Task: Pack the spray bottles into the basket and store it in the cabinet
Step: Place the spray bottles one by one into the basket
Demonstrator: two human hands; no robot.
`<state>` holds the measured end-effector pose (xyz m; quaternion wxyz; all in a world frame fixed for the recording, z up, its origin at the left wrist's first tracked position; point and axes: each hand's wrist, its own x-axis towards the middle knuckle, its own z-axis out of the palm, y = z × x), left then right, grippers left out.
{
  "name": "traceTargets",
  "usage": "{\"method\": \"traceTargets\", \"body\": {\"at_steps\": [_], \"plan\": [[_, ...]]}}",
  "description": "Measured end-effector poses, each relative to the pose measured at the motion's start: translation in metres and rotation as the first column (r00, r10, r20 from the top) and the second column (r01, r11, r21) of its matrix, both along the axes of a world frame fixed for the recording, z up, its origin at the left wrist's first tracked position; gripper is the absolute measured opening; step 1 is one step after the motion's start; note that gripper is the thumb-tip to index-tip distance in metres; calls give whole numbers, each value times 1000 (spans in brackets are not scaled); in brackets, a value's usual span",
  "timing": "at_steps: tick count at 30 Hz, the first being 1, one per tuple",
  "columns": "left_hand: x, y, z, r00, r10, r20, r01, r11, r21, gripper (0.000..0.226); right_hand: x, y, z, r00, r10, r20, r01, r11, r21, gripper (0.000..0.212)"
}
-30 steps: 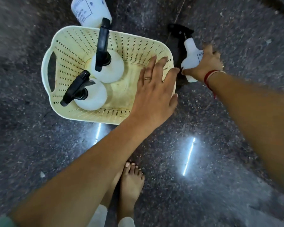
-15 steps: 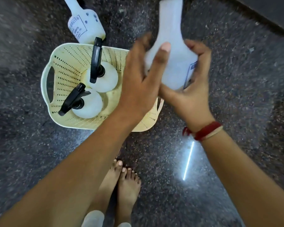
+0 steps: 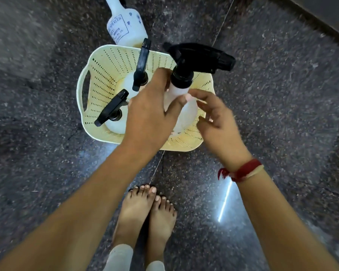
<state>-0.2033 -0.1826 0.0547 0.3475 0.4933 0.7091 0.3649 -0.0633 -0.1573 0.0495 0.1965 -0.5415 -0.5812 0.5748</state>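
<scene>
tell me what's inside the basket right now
Two white spray bottles stand in the cream basket; a third, held by the left hand, is going in. Both hands hide its base.

Left hand [image 3: 149, 116] gripping, right hand [image 3: 217, 122] loose.

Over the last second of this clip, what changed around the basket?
The white spray bottle with black trigger went from the floor into the cream perforated basket, upright. Left hand now holds it; right hand has opened its grip. Two bottles inside and the labelled bottle behind stayed.
</scene>
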Motion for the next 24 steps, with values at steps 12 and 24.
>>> {"method": "traceTargets", "body": {"at_steps": [12, 24], "plan": [[16, -15, -51, 902, 16, -431, -53, 996, -73, 44, -16, 20, 55, 971, -234, -39, 237, 961, 141, 12], [21, -31, -80, 934, -55, -354, -61, 949, -309, 43, -35, 12, -19, 968, -210, 139, 230, 962, -145, 32]]}}
